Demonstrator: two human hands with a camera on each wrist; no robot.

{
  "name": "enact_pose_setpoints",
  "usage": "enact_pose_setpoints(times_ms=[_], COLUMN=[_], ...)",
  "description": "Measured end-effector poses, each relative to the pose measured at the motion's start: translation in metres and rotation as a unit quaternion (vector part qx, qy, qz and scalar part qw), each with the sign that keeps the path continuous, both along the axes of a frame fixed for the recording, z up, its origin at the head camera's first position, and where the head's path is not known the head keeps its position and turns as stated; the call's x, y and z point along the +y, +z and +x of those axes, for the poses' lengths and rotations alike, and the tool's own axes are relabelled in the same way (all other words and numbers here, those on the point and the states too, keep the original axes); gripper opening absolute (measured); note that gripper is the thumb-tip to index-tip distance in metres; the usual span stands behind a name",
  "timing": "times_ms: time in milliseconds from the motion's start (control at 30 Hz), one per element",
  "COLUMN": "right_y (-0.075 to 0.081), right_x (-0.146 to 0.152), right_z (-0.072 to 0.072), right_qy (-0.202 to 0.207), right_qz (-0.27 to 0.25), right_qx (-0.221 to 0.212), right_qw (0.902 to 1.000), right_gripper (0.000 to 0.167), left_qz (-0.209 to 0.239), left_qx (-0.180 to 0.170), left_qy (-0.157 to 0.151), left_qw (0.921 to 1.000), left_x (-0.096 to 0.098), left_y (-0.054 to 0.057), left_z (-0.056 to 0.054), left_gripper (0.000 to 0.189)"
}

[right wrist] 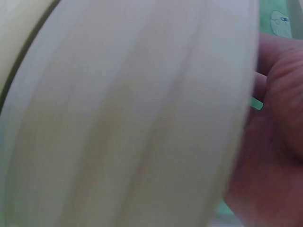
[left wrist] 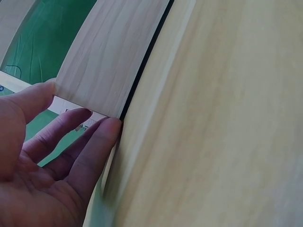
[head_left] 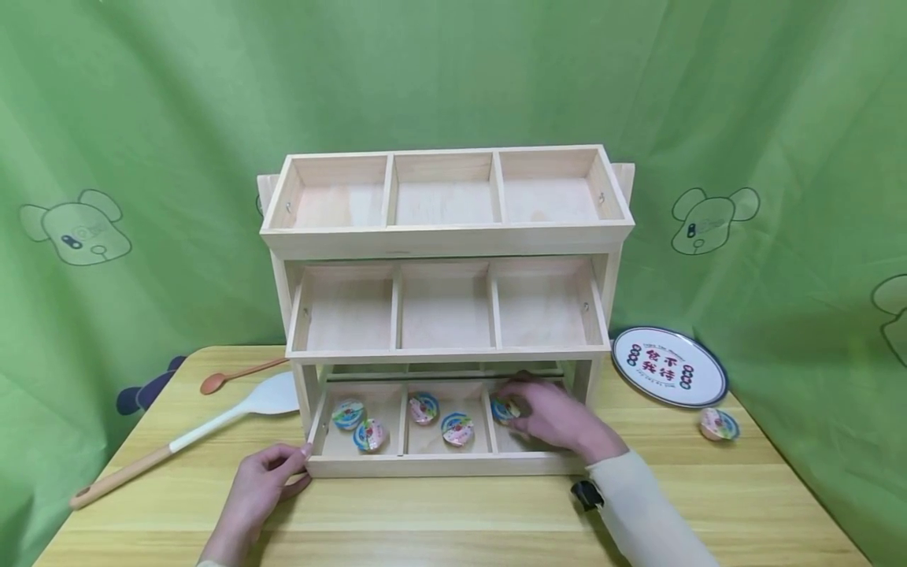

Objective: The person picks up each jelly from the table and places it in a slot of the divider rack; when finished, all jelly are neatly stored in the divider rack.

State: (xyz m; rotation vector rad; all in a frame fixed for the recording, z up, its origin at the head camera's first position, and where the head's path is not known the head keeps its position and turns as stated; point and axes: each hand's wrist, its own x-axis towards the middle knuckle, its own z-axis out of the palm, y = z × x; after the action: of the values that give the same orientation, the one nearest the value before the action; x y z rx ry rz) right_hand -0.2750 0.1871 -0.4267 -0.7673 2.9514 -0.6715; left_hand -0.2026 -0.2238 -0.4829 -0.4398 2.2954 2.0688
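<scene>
In the head view, my right hand (head_left: 556, 413) reaches into the right compartment of the wooden rack's bottom tray (head_left: 439, 467). Its fingers hold a small jelly cup (head_left: 505, 409) with a printed lid. The left compartment contains two more, one jelly cup (head_left: 349, 414) behind another (head_left: 370, 435). Two others, a jelly cup (head_left: 423, 408) and a jelly cup (head_left: 457, 429), lie in the middle compartment. My left hand (head_left: 260, 488) grips the tray's front left corner, thumb above and fingertips below in the left wrist view. The tray's front board (right wrist: 128, 113) hides the right fingertips in the right wrist view.
Above are the rack's middle tray (head_left: 446, 353) and top tray (head_left: 446, 240). At right lie an oval plate (head_left: 666, 367) and a single jelly cup (head_left: 719, 424). A white spatula (head_left: 205, 429) and a small reddish spoon (head_left: 212, 383) lie at left. A green curtain hangs behind.
</scene>
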Motion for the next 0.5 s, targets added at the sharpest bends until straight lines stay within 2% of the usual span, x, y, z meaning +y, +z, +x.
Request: enact_pose_setpoints(times_ms=[300,500], right_y=[0.016,0.023], right_x=[0.018,0.03], right_z=[0.014,0.023], right_qy=[0.013,0.016], right_qz=[-0.04,-0.036], right_qx=[-0.006,0.009], right_qw=[0.9991,0.9992], right_gripper=[0.045,0.045], left_qz=[-0.01,-0.009], left_qx=[0.005,0.006], left_qy=[-0.007,-0.01], left_qw=[0.9999,0.9999], left_x=[-0.001,-0.001], left_y=[-0.001,0.001], left_z=[0.0,0.0], left_gripper=[0.029,0.027])
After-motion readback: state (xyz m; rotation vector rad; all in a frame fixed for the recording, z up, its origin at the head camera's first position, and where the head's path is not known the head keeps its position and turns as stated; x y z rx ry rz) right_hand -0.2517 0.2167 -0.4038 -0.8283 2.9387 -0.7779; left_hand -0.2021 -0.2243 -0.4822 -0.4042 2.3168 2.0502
